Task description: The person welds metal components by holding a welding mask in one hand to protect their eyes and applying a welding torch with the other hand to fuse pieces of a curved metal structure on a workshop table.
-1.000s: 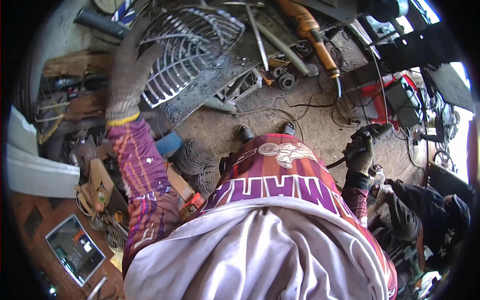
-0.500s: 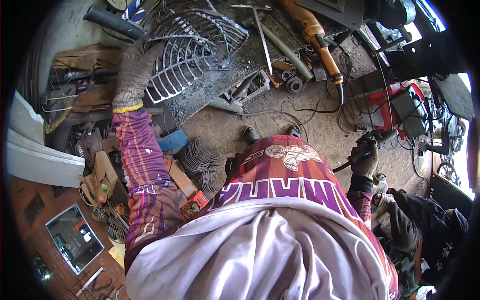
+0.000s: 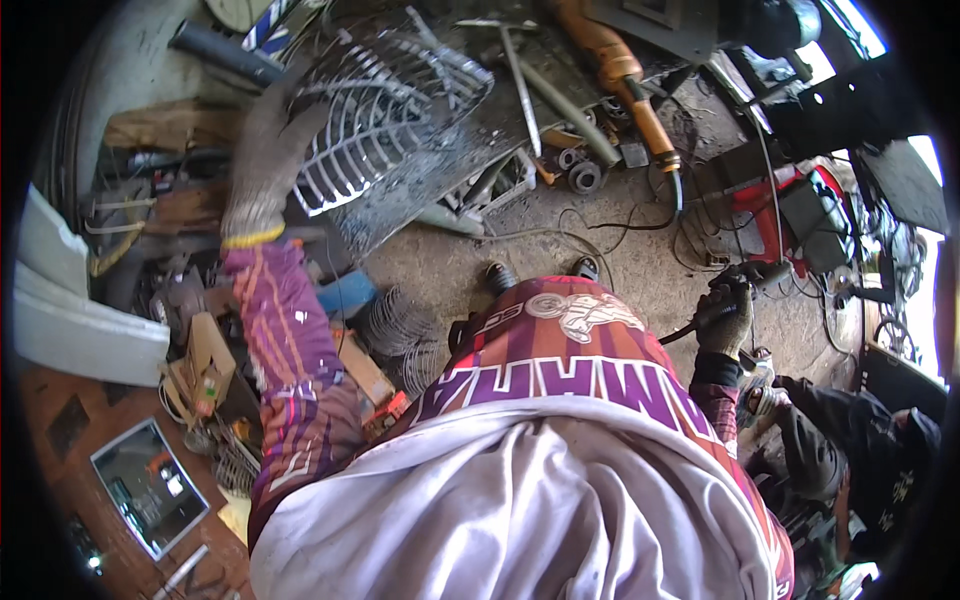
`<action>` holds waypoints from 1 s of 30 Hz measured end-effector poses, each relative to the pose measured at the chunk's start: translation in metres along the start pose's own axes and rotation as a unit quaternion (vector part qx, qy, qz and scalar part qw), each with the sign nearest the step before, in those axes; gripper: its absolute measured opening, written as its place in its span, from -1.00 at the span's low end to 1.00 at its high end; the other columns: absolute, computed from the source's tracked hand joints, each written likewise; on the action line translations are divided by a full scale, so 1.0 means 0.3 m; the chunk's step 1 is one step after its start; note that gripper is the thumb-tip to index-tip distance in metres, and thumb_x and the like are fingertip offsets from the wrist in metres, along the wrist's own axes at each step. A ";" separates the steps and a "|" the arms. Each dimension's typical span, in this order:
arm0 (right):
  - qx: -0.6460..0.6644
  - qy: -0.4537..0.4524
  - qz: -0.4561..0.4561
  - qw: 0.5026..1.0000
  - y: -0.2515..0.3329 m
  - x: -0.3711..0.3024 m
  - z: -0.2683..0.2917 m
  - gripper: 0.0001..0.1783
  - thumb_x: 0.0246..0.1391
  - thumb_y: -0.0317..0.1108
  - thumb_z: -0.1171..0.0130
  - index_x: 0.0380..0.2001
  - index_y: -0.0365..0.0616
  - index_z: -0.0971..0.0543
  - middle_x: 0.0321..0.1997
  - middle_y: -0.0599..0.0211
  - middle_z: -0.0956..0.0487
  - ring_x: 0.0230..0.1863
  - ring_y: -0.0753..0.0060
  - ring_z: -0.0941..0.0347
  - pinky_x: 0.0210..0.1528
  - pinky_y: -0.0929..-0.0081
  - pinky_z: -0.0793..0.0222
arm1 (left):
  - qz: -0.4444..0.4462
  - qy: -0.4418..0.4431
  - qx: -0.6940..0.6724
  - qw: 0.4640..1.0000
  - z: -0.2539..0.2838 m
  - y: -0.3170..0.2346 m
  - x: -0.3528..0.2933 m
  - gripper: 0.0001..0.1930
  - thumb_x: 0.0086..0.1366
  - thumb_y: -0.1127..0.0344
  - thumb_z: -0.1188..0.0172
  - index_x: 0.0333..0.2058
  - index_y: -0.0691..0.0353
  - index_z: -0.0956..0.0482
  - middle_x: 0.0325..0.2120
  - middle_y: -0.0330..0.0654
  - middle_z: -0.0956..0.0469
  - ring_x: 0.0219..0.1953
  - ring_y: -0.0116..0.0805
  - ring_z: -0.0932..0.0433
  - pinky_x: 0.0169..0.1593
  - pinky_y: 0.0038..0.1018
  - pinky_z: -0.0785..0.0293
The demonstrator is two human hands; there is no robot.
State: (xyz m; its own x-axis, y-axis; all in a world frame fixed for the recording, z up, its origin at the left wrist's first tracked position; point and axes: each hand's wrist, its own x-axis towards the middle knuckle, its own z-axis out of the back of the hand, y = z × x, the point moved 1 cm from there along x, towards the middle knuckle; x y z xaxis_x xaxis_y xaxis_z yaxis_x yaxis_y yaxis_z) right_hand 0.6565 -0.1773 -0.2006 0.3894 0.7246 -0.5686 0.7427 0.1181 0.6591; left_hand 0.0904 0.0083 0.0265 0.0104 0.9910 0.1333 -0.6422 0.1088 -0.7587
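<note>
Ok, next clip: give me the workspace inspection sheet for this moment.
Surface: dusty concrete floor, partly bare.
Job's things: wire fan guard on a metal sheet; dark handled tool.
Clutter: orange power tool, metal rings, coiled springs, scrap at left.
Grippers: gloved left hand on the guard's edge; gloved right hand grips the tool.
Cables: black cable loose across floor.
Surroundings: red machine; another person crouched at right.

Flat rectangular grey-framed screen [image 3: 148, 487] at lower left, dark glass with orange specks.
</note>
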 end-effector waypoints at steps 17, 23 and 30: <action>0.114 0.006 -0.002 0.993 0.086 -0.048 0.030 -0.52 0.13 0.24 -0.02 -0.20 0.07 -0.50 -0.49 0.48 -0.50 -0.50 0.45 -0.43 -0.42 0.45 -0.36 | -0.072 0.052 0.041 0.995 -0.873 -0.539 0.199 -0.41 0.14 0.11 -0.29 0.08 0.30 -0.38 -0.19 0.04 -0.56 -0.18 -0.12 -0.59 -0.09 -0.25 -0.51; 0.095 0.033 0.002 0.995 0.141 -0.086 0.049 -0.47 0.16 0.25 0.02 -0.10 0.04 -0.47 -0.53 0.55 -0.39 -0.52 0.49 -0.36 -0.41 0.43 -0.35 | 0.077 0.004 0.212 0.974 -0.979 -0.558 0.575 0.02 -0.06 -0.09 -0.42 0.27 0.23 -0.08 0.13 0.17 -0.34 0.18 0.01 -0.36 0.24 -0.20 -0.27; 0.105 0.082 0.007 0.991 0.176 -0.067 0.126 -0.42 0.16 0.26 0.04 -0.01 0.05 -0.45 -0.42 0.53 -0.51 -0.46 0.46 -0.45 -0.39 0.38 -0.39 | 0.157 0.085 0.326 0.928 -1.052 -0.419 0.833 0.31 -0.19 -0.20 -0.46 0.34 0.20 0.27 0.25 0.27 -0.13 0.31 0.15 -0.14 0.31 -0.05 -0.13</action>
State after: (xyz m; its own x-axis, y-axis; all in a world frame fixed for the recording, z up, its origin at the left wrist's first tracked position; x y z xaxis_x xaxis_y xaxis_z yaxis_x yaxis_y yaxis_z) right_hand 0.7084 -0.2113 -0.1729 0.3192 0.8276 -0.4618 0.8414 -0.0233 0.5399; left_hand 0.4156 0.2667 -0.0459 -0.1714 0.9698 -0.1737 -0.9607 -0.2036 -0.1886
